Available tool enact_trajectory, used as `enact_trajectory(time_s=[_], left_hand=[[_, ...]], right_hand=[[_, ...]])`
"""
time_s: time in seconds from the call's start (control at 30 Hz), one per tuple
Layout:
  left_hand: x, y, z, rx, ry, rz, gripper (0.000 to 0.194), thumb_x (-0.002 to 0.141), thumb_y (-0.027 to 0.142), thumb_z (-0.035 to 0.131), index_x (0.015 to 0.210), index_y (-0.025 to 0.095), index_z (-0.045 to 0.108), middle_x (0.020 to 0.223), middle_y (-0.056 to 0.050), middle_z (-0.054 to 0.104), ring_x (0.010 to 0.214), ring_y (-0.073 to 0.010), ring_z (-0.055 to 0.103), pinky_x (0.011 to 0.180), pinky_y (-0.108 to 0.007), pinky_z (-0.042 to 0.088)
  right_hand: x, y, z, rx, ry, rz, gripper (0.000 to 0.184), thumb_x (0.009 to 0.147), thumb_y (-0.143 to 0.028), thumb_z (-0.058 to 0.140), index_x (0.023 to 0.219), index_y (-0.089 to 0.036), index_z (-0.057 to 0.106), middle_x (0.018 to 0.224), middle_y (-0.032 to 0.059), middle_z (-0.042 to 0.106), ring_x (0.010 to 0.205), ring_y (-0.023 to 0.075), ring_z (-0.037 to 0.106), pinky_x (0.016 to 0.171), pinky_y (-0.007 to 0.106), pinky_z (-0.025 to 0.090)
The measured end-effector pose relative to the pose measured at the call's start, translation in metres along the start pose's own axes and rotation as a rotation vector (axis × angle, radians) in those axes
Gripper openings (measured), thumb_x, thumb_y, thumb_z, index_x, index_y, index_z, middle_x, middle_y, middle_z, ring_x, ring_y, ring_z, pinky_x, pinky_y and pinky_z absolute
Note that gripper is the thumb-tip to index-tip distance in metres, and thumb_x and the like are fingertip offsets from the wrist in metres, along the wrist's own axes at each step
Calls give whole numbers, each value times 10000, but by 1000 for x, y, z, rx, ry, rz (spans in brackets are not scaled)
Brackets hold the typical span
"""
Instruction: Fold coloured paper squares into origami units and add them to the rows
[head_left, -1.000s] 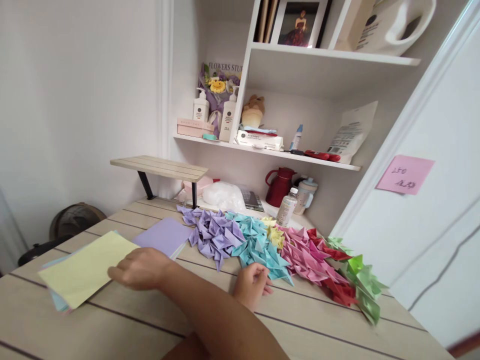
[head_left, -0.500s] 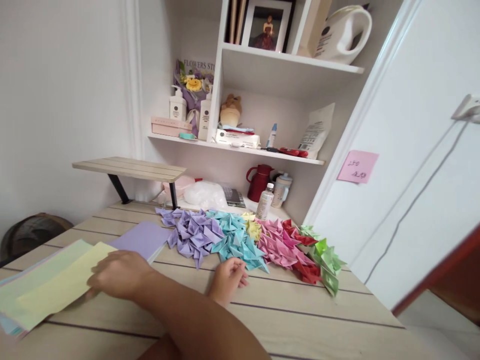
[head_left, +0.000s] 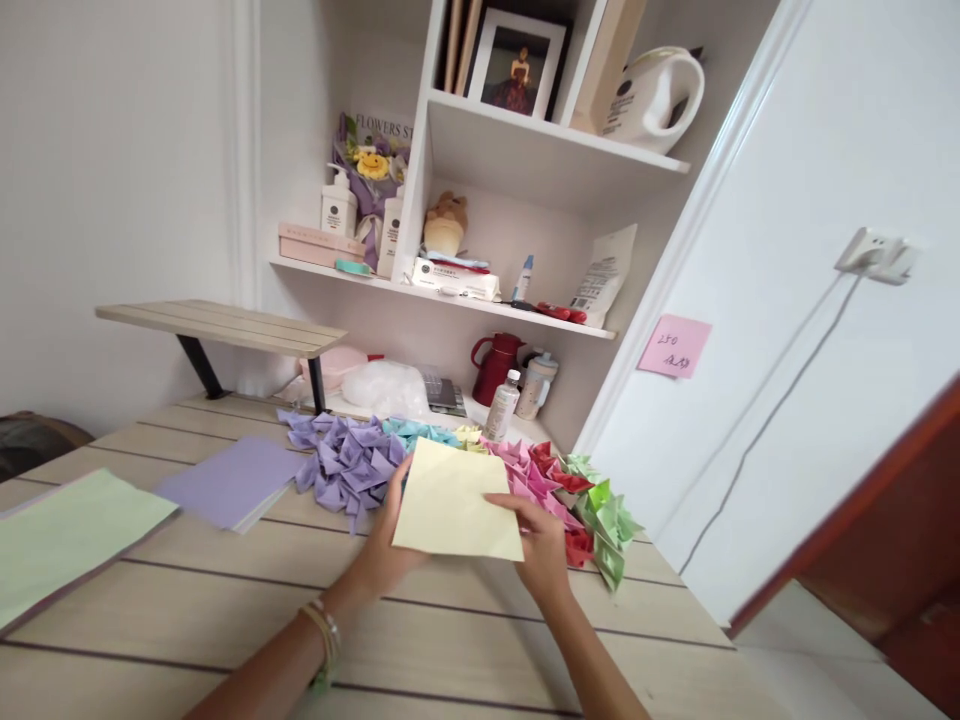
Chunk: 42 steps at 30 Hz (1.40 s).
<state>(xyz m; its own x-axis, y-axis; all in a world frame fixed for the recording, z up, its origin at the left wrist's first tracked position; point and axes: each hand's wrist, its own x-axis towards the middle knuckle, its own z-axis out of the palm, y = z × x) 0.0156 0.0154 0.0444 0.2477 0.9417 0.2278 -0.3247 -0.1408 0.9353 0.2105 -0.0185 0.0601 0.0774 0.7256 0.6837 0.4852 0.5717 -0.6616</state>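
A sheet of pale yellow paper [head_left: 454,500] is raised above the table in front of me, tilted toward my face. Its left edge is gripped by my left hand [head_left: 394,525], whose fingers are partly hidden behind the sheet. At the right edge, my right hand [head_left: 540,545] pinches the paper with a finger lying on its front. Behind the sheet lie heaps of folded paper pieces: purple ones [head_left: 352,465], blue ones [head_left: 420,432], pink ones [head_left: 532,470] and green ones [head_left: 611,525]. Most of the blue pile is covered by the sheet.
Green paper sheets [head_left: 75,540] and purple sheets [head_left: 232,480] lie on the table's left side. A small raised stand [head_left: 225,325] is behind them. A clear bottle [head_left: 501,408], red jug [head_left: 495,368] and plastic bag [head_left: 386,390] stand at the back below the shelves.
The yellow paper has come off the stack at left to the middle, carried by my right hand. My crossed arms have parted, and both hands now hold the sheet. The view has shifted slightly.
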Motion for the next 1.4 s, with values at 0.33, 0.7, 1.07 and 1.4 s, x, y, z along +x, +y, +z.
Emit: enact_trajectory(time_s=[0.33,0.7,1.07,1.4], left_hand=[[16,-2,-21,142,-13,50,226,590,297,750,673,132,619,687,-28,670,727,-201,639,709,-297,514],[10,-6,-10,28,127,111,374,716,394,645,994,186,506,774,-33,688,702,-195,667,707,-340,533],[0,5,-5,146,-68,-36,379,562,282,775,890,122,675,794,-74,707,716,-186,642,668,-251,497],[4,-8,-6,252,-83,-26,236,616,342,727,680,123,666,698,-72,715,658,-196,656,601,-241,500]], right_hand=[[-5,13,0,220,-93,233,142,651,-296,714,660,-161,671,698,49,667,668,195,613,608,286,501],[-21,5,33,536,43,415,506,789,-413,582,1223,-181,466,573,-22,571,534,164,608,594,312,527],[-17,1,20,170,-227,78,468,592,-322,774,1037,-235,660,998,80,656,874,230,605,716,321,526],[-15,12,24,311,-134,323,203,625,-337,738,682,-158,659,667,30,653,632,171,583,561,249,460]])
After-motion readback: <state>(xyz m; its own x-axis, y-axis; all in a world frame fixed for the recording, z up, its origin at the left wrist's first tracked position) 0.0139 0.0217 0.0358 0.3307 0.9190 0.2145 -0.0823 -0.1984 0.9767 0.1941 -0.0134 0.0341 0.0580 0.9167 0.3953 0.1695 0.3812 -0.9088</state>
